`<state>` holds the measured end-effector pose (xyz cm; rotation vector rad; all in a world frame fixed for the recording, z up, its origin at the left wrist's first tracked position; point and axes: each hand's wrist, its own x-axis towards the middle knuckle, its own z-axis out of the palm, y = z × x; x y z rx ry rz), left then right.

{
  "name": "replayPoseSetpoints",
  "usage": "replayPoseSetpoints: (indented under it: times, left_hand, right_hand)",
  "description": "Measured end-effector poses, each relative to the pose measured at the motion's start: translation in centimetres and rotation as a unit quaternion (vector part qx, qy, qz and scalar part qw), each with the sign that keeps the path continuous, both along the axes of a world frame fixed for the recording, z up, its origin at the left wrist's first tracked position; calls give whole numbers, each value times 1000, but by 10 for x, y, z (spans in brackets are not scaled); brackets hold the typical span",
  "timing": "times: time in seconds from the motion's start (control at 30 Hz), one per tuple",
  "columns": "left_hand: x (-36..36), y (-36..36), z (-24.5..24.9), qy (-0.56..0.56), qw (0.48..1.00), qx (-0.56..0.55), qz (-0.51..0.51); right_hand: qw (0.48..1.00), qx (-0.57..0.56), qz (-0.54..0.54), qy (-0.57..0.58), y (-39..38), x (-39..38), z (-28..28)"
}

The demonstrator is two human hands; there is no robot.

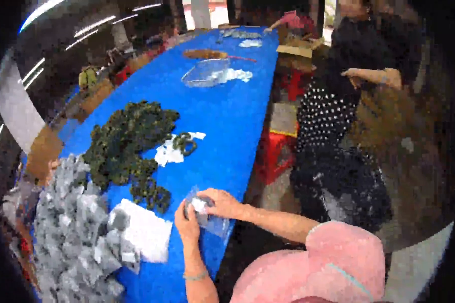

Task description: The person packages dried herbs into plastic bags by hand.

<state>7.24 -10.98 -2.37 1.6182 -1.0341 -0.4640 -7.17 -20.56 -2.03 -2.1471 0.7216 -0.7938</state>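
Note:
Near the right edge of the blue table (pixel 215 113), my left hand (pixel 188 224) and my right hand (pixel 220 203) are close together. Both hold a clear plastic bag (pixel 215 224) with a dark ring-shaped item and a small white piece (pixel 199 204) at its top. The fingers of each hand are closed on the bag. A white sheet or pad (pixel 149 232) lies left of my left hand. Beyond it is a heap of dark green coiled items (pixel 131 136), with white slips (pixel 169 153) beside it.
A large pile of grey packets (pixel 71 232) covers the near left. Farther along stand a clear tray (pixel 205 71) and white pieces (pixel 237 76). A person in dotted clothing (pixel 326 116) stands right of the table, by a red stool (pixel 278 151). Another person (pixel 296 22) is at the far end.

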Motion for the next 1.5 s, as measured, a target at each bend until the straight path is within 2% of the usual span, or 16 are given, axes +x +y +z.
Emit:
replayPoseSetpoints:
  times: [0.2,0.23,0.3,0.5,0.57,0.63,0.83,0.9,0.97,1.17,1.23,1.3,1.33,1.4,1.47,1.5]
  left_hand:
    - [3,4,-13,-27,999,-47,-6]
    - [0,3,-9,-27,998,-59,18]
    - [5,0,-14,-103,989,-98,34]
    - [2,3,-13,-64,995,-45,59]
    - [1,3,-9,-50,996,-41,66]
    - [0,3,-6,-24,997,-26,62]
    - [-4,3,-1,-42,998,-24,31]
    - [-10,5,5,-217,966,-28,136]
    - [-11,6,14,-389,890,-35,235]
    - [-53,39,38,-395,879,129,233]
    - [-49,45,51,-251,921,254,158]
    - [-44,50,58,-96,922,366,78]
    - [-44,52,56,-97,922,367,78]
    - [-47,59,45,35,958,277,68]
    - [-49,64,34,167,968,182,53]
    - [-48,66,31,166,967,185,49]
  right_hand:
    - [998,-23,-26,53,16,1,6]
    - [999,-15,-19,27,17,0,8]
    - [999,29,6,-22,10,-2,2]
    - [990,141,27,-3,15,-5,12]
    - [994,105,-6,-21,15,-4,13]
    - [998,-52,-36,-8,14,-6,9]
    - [999,-16,-28,13,3,3,1]
    - [999,7,-45,16,6,8,8]
    - [998,26,-61,14,7,14,15]
    - [989,56,-65,118,0,-18,17]
    - [990,53,-59,120,-2,-25,19]
    - [990,48,-52,121,-4,-28,22]
    - [990,48,-52,120,-2,-29,25]
    - [998,-30,-8,49,8,-37,33]
    - [993,-109,33,-21,18,-46,37]
    - [994,-107,29,-20,23,-47,35]
